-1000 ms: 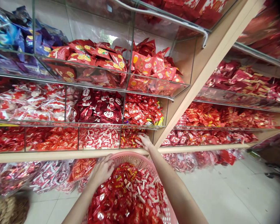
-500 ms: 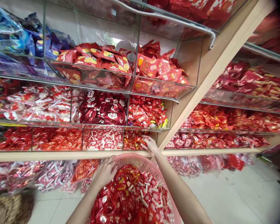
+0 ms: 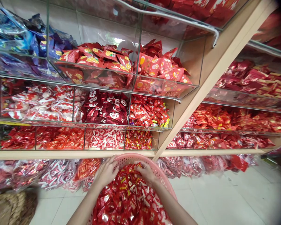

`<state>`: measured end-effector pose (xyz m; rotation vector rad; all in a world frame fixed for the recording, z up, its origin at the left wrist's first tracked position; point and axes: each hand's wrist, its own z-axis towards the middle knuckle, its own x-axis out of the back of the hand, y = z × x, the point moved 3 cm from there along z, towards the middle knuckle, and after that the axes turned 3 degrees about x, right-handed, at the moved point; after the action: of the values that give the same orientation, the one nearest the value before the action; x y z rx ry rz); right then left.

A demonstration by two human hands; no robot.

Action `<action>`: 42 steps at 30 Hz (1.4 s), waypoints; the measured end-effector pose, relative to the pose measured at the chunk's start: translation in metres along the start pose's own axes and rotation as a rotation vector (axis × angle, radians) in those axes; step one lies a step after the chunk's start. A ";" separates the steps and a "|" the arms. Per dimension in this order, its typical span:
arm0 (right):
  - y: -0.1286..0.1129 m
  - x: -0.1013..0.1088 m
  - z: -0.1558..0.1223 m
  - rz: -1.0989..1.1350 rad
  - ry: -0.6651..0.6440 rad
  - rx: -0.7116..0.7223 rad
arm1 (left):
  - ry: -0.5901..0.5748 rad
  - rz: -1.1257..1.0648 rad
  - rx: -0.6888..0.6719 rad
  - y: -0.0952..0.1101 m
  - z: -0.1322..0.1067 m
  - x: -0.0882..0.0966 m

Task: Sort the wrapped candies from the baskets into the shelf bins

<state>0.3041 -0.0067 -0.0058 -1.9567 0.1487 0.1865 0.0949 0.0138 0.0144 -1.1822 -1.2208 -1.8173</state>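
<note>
A pink perforated plastic basket heaped with red, gold and white wrapped candies is in front of me. My left hand grips its rim at the left, fingers bent over the edge. Inside the right part of the basket, low over the heap, my right hand has its fingers curled round red wrapped candies; how many is hidden. Just beyond the basket, a small shelf bin holds similar red and gold candies.
Clear-walled bins of red, maroon and blue packets fill the shelves, split by a slanting wooden post. Bulging plastic bags lie under the bottom ledge. A woven basket stands at lower left on the tiled floor.
My right hand has come back from the small candy bin and down into the basket. My left hand stays on the rim.
</note>
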 end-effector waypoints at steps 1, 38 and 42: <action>0.003 -0.004 0.001 0.000 -0.014 -0.002 | 0.002 0.000 0.001 0.000 0.000 0.000; 0.029 -0.005 0.019 -0.079 0.209 0.242 | -0.016 -0.057 0.015 0.004 -0.002 0.005; 0.032 -0.005 0.016 -0.132 0.233 0.280 | -0.015 -0.067 0.014 0.002 -0.002 0.004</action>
<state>0.2920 -0.0036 -0.0396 -1.6966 0.1874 -0.1437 0.0946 0.0110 0.0189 -1.1616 -1.2938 -1.8485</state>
